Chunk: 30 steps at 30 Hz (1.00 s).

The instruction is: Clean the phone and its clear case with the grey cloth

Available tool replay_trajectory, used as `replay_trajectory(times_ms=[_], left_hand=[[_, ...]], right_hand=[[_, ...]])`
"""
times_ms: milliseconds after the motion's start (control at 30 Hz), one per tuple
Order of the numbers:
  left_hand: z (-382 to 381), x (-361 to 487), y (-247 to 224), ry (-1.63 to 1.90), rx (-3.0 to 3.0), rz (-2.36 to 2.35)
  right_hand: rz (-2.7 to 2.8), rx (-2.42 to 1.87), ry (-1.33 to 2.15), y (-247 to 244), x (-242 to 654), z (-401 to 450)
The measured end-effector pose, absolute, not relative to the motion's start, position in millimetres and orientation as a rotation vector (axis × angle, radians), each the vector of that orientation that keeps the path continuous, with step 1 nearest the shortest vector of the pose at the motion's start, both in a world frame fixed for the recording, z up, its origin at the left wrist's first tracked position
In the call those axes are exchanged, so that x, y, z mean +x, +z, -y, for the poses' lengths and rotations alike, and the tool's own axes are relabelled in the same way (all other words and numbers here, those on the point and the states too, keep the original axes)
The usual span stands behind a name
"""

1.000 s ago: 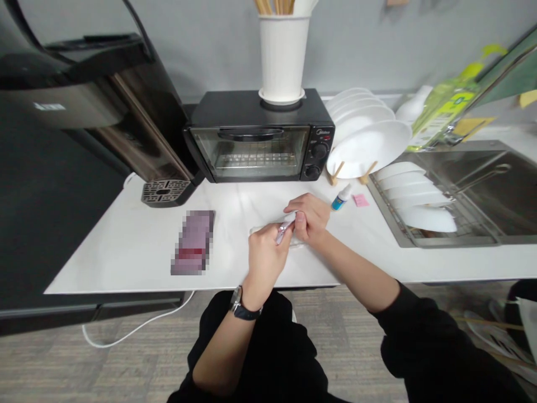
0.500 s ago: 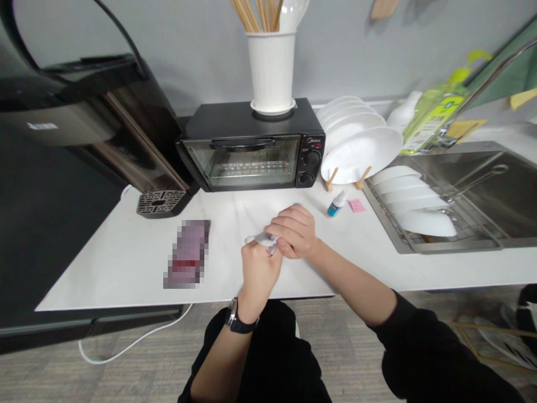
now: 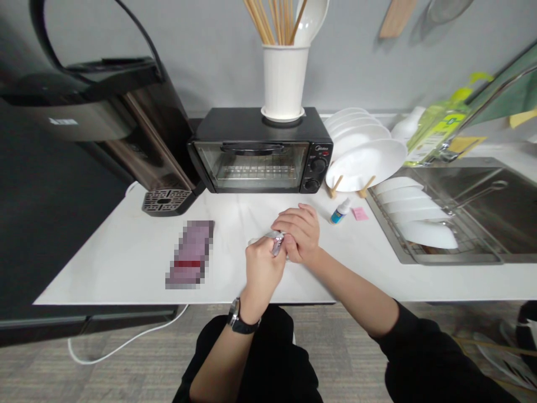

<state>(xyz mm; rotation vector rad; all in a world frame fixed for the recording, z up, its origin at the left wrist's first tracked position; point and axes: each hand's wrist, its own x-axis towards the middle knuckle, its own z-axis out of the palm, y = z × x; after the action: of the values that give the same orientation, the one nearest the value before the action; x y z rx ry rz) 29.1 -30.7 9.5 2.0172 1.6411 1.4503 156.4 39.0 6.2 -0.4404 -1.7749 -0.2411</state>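
We logged both bare hands close together at mid-counter. The left hand (image 3: 264,277), a black wristwatch (image 3: 239,316) on its wrist, was curled shut, its fingers pinching a small silvery object (image 3: 277,243). The right hand (image 3: 298,234) lay closed over the object's other end, with the fingers bent and almost no gap between the two hands. The object sat between the hands, just above the counter, partly hidden by the fingers, so we could not identify it exactly. A scrap of white paper or cloth (image 3: 252,242) showed just beside the left hand's fingers.

The white stone-look counter (image 3: 104,280) lay under the hands. Left of them was a flat rectangular object (image 3: 191,254), too blurred to identify. Ahead and to the right stood a small dropper bottle (image 3: 340,212) with a blue label, a pink sticky note (image 3: 359,213) just beside it. Behind these were a black toaster oven (image 3: 260,151) carrying a white ribbed utensil holder (image 3: 284,81), and white plates (image 3: 364,162) on a wooden stand. At far right, white bowls (image 3: 428,235) leaned in a wire rack (image 3: 388,224) over a stainless steel sink (image 3: 474,207).
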Motion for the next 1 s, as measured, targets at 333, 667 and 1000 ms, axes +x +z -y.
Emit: replay_trajectory(times_ms=[333, 667, 1000], left_hand=[[28, 26, 3, 1.407, 2.069, -1.692], [29, 28, 15, 1.454, 1.879, -1.572], [25, 26, 4, 1.4, 2.084, -1.68]], right_hand=[[1.889, -0.323, -0.349, 2, 156, -43], [1.646, -0.643, -0.063, 5, 153, -46], [1.856, -0.317, -0.334, 9, 151, -37]])
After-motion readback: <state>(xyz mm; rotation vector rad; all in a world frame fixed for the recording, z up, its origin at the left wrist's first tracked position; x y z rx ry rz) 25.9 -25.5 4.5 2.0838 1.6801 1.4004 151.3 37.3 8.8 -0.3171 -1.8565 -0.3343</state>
